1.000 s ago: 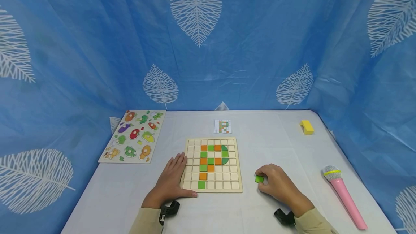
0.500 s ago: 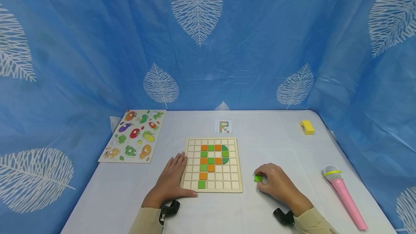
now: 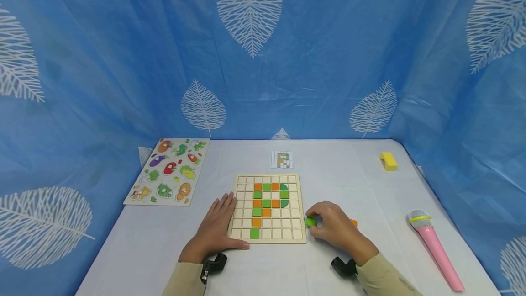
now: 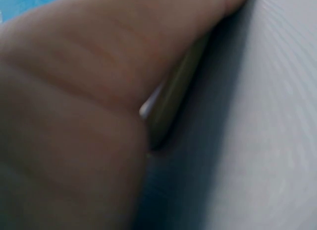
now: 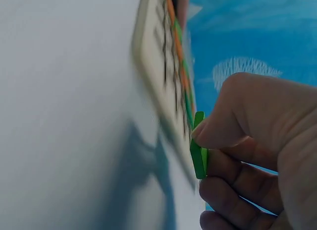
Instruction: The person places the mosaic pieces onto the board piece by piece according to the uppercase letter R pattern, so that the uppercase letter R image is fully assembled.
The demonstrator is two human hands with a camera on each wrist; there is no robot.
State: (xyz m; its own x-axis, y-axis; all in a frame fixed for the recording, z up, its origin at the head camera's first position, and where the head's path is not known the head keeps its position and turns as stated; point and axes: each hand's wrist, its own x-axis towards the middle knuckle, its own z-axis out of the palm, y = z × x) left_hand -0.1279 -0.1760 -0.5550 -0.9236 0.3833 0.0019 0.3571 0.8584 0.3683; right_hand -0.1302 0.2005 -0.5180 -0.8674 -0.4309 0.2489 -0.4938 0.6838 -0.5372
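A wooden grid board lies on the table with orange and green tiles set in it, forming a letter-like shape. My left hand rests along the board's left edge, fingers straight and thumb at the near-left corner. In the left wrist view that hand covers most of the board's edge. My right hand pinches a green square tile between thumb and fingers, just off the board's right edge. Behind that hand, an orange tile shows in part on the table.
A small pattern card lies beyond the board. To the left is a vegetable puzzle board. A yellow arch block and a pink toy microphone lie on the right. Blue leaf-patterned cloth hangs behind the table.
My right hand has moved left with the green tile, up to the board's right edge. This uncovers part of the orange tile. The left hand stays put.
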